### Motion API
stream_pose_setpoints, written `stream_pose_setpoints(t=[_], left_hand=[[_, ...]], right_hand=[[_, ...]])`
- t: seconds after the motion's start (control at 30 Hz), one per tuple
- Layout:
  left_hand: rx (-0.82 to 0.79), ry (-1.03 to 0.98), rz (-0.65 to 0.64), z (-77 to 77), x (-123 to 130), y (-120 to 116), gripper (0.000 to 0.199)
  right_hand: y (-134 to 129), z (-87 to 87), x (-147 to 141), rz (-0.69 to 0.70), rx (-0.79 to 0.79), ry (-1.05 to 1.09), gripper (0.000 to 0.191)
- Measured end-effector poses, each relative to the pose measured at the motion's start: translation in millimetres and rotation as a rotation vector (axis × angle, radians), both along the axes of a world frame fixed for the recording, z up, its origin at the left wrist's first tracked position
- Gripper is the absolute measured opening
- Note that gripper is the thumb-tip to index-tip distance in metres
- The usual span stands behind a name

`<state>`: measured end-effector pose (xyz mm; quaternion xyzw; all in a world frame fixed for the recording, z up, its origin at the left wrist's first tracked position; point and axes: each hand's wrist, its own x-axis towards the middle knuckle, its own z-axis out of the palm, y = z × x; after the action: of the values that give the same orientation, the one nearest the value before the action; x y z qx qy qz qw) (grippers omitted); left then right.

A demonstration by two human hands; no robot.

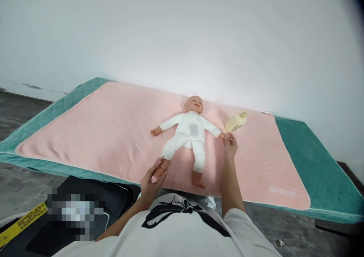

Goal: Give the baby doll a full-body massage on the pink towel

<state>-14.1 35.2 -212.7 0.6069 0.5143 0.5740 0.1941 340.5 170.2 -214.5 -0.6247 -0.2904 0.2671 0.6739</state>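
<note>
A baby doll (191,130) in a white long-sleeved suit lies on its back on a pink mat (119,124), head toward the wall. My left hand (150,182) is closed around the doll's bare foot on the left side of the picture, fingers above and thumb along its near side. My right hand (231,147) pinches the doll's small hand on the right side, its fingertips partly hiding it. Just beyond my right hand, a pale yellow bottle (235,123) lies tilted on the mat. The doll's other arm and leg rest on the mat, untouched.
A green quilted pad (308,154) lies under the mat and shows at both ends. Behind it rises a white wall (182,37). At the lower left is a black case (113,196) with a yellow strap (24,224). A small object (280,242) lies on the grey floor.
</note>
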Motion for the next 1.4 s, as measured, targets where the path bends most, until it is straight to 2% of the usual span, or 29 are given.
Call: stream_pose_setpoints(t=[0.13,0.27,0.37,0.47,0.67,0.8,0.9,1.03,1.4], left_hand=[[0.014,0.020,-0.017,15.0,0,16,0.045],[0.050,-0.021,-0.038,23.4,4,36,0.043],[0.075,-0.028,-0.063,29.7,13,49,0.041],[0.106,-0.006,-0.090,39.3,24,60,0.039],[0.125,0.019,-0.154,59.4,41,80,0.041],[0.160,0.073,-0.232,64.9,50,91,0.037],[0.196,0.104,-0.279,65.3,57,97,0.031],[0.209,0.104,-0.281,63.8,62,100,0.030],[0.257,0.123,-0.256,55.1,61,96,0.024]], right_hand=[[-2,29.0,-16,-0.015,0.026,-0.190,0.051],[-6,54.8,-34,0.056,0.090,-0.391,0.046],[-8,67.1,-48,0.114,0.125,-0.557,0.040],[-9,72.2,-63,0.153,0.178,-0.708,0.034],[-9,61.2,-90,0.247,0.227,-0.912,0.032],[-9,48.8,-102,0.311,0.230,-1.052,0.032],[-8,40.5,-108,0.353,0.245,-1.115,0.034],[-7,33.5,-109,0.356,0.261,-1.159,0.035],[-8,34.9,-100,0.366,0.265,-1.124,0.032]])
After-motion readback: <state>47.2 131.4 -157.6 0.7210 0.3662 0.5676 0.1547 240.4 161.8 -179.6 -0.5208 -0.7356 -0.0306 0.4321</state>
